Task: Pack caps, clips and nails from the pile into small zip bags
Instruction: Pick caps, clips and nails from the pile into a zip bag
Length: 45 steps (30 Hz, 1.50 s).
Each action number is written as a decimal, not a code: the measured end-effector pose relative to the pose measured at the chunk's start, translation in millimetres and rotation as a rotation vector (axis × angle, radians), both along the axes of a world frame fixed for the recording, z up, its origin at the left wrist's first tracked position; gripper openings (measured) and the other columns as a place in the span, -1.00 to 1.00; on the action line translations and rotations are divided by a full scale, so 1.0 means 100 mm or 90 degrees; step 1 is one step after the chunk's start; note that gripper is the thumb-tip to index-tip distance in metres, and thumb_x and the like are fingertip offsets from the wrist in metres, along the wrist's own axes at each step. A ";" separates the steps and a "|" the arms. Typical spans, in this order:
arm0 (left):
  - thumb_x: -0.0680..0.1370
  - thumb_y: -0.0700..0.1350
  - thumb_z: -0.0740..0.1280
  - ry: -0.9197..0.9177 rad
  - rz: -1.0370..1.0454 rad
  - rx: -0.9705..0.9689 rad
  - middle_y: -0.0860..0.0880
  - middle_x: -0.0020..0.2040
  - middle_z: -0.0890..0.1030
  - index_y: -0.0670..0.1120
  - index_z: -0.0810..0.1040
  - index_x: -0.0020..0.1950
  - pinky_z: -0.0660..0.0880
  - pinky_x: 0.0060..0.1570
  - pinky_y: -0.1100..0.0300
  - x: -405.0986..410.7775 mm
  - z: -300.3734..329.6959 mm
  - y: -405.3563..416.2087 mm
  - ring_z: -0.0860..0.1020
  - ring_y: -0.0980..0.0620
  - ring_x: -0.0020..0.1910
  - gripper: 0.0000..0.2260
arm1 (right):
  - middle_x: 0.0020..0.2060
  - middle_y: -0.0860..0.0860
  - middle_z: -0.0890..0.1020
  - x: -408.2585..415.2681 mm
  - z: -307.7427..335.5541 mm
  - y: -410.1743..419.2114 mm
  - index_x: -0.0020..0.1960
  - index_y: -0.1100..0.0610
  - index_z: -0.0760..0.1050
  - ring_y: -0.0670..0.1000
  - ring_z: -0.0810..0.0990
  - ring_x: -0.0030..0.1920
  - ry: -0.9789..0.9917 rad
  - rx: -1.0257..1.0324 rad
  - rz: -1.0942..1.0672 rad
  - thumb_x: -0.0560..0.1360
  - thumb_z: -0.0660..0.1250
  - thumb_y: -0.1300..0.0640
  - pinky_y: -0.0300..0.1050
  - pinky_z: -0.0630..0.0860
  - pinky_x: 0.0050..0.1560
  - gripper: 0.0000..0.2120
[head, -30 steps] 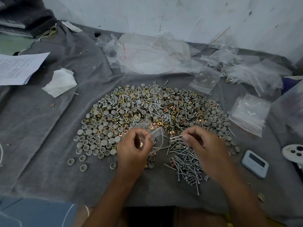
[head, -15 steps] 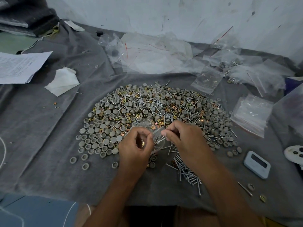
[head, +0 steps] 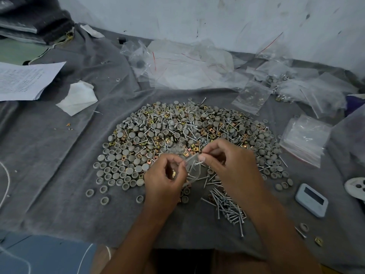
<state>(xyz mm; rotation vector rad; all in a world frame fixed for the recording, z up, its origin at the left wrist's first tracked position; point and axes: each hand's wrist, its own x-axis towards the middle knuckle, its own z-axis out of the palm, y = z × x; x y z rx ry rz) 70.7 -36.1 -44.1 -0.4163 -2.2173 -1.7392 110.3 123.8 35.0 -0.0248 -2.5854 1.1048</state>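
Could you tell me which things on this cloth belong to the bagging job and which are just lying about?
Part of the job:
- mixed pile of caps, clips and nails
- small zip bag, held by left hand and right hand
- sorted nails
- stack of empty zip bags

Lying about:
- printed papers
- white tissue
- small white device

Right hand (head: 233,167) has left the loose nails (head: 229,206) and swung across to the small zip bag (head: 192,165) in the left hand (head: 165,178), its fingers (head: 202,158) now pinching a nail at the bag's mouth.
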 end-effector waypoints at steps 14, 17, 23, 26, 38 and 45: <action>0.52 -0.06 0.35 0.022 0.000 0.009 0.16 -0.27 0.52 0.15 0.51 -0.10 0.33 -0.37 0.43 0.01 0.01 -0.01 0.46 0.16 -0.37 -0.91 | -0.03 -0.15 0.61 -0.28 -0.24 0.27 0.12 -0.03 0.59 -0.18 0.57 -0.03 -0.119 0.123 -0.075 0.58 0.37 0.07 -0.11 0.57 0.05 -0.87; 0.52 -0.05 0.35 0.019 0.008 0.007 0.15 -0.26 0.54 0.15 0.51 -0.09 0.32 -0.38 0.44 0.01 0.00 0.00 0.48 0.16 -0.38 -0.92 | 0.13 -0.12 0.57 -0.48 -0.31 0.20 0.25 -0.08 0.55 -0.10 0.48 0.19 -0.153 0.222 0.011 0.57 0.36 0.04 -0.07 0.47 0.22 -0.75; 0.52 -0.02 0.34 0.013 0.008 -0.018 0.16 -0.23 0.55 0.15 0.51 -0.08 0.35 -0.34 0.42 0.00 -0.03 -0.01 0.51 0.13 -0.32 -0.95 | 0.23 -0.08 0.51 -0.65 -0.38 0.11 0.37 -0.04 0.48 -0.02 0.36 0.28 -0.161 0.326 0.085 0.55 0.38 0.05 -0.05 0.42 0.25 -0.60; 0.51 -0.01 0.35 0.013 0.014 -0.019 0.18 -0.24 0.54 0.15 0.52 -0.09 0.34 -0.35 0.44 -0.02 -0.03 -0.01 0.51 0.15 -0.33 -0.95 | 0.18 -0.10 0.51 -0.65 -0.39 0.10 0.30 -0.07 0.53 -0.05 0.37 0.21 -0.148 0.361 0.104 0.55 0.36 -0.02 -0.13 0.38 0.15 -0.67; 0.52 -0.04 0.35 0.015 0.009 -0.007 0.16 -0.25 0.54 0.13 0.53 -0.09 0.34 -0.35 0.44 -0.01 -0.02 -0.01 0.50 0.15 -0.34 -0.94 | 0.25 0.03 0.41 -0.63 -0.38 0.04 0.33 0.03 0.45 0.04 0.40 0.28 -0.177 0.411 0.128 0.61 0.30 0.04 -0.04 0.50 0.19 -0.69; 0.52 -0.06 0.35 0.020 0.009 -0.012 0.17 -0.26 0.53 0.13 0.52 -0.09 0.33 -0.33 0.46 -0.01 -0.02 0.00 0.50 0.17 -0.34 -0.93 | 0.11 -0.02 0.40 -0.63 -0.39 0.09 0.18 0.01 0.44 -0.02 0.44 0.10 -0.150 0.392 0.139 0.60 0.31 0.01 -0.13 0.49 -0.03 -0.82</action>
